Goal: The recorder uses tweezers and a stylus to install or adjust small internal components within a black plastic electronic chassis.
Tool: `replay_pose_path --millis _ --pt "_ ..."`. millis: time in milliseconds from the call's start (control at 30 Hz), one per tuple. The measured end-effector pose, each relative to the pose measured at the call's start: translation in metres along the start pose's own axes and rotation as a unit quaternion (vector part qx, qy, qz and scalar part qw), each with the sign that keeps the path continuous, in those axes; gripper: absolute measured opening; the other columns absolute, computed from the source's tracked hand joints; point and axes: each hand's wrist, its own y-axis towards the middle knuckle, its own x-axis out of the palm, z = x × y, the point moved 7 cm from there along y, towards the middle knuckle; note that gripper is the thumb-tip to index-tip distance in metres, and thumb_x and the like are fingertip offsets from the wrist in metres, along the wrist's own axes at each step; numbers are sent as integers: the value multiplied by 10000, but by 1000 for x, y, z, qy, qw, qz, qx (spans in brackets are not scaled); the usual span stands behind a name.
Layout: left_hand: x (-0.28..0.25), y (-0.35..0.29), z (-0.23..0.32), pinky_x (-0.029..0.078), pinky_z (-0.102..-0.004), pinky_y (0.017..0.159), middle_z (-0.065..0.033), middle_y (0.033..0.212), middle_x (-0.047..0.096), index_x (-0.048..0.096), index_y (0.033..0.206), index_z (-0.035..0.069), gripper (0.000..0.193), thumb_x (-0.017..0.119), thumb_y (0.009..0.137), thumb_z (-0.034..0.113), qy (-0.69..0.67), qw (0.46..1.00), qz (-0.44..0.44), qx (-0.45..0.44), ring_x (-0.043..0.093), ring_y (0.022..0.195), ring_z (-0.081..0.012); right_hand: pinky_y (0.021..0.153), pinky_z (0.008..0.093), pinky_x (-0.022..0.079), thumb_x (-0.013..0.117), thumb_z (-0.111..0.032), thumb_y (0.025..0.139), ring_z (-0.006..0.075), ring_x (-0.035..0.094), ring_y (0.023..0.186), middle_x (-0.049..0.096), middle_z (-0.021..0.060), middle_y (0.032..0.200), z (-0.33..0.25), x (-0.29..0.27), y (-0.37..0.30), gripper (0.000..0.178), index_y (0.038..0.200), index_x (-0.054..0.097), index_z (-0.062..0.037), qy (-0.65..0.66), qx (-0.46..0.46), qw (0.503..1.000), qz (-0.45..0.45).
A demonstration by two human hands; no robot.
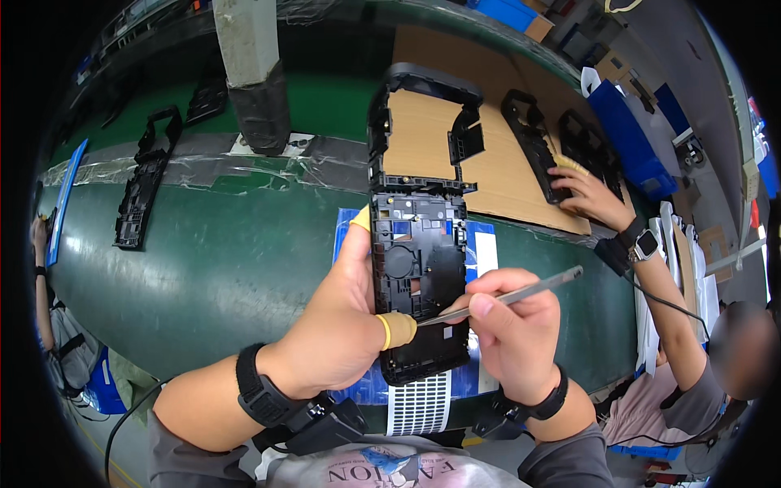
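My left hand point(329, 325) grips a long black plastic housing point(431, 268) along its left edge, with a yellow finger cot on the thumb, which presses on the housing's lower part. An open rectangular frame makes up the housing's far end; ribs, holes and small brass-coloured spots fill the near part. Between the thumb and fingers of my right hand point(517, 325) is a pair of slim metal tweezers point(537, 287). Their tip meets the housing beside my left thumb; whether it holds anything is too small to tell. A white sheet of small black pieces point(419, 404) lies below, on a blue board point(374, 386).
Similar black housings point(146, 183) lie at the left, and more on a cardboard sheet point(504, 191) at the right, where a co-worker's hand point(598, 195) touches one. A taped post point(256, 81) stands at the back. Blue bins point(630, 138) line the right side. Another person sits far left.
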Motion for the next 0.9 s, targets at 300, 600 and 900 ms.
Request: replay_pose_path --millis 300,600,900 --pt "-20 15 37 372 -353 887 -107 1200 389 210 1258 66 723 556 631 -33 60 993 44 87 441 1043 -228 462 170 373 566 8 732 64 470 485 546 47 636 24 -68 54 123 848 547 44 -20 -25 990 140" --pt "-40 18 25 421 -337 821 -76 1050 483 383 1111 56 292 415 835 144 -72 990 109 61 490 964 -185 436 167 354 549 9 739 79 487 489 538 56 623 37 -69 56 99 829 549 49 -34 -13 987 157" --pt "-41 20 20 388 -371 865 -111 1096 479 377 1129 3 366 364 872 264 -94 991 84 50 478 1003 -225 437 165 336 533 10 748 76 474 491 544 75 626 36 -67 56 117 854 543 59 -31 12 988 152"
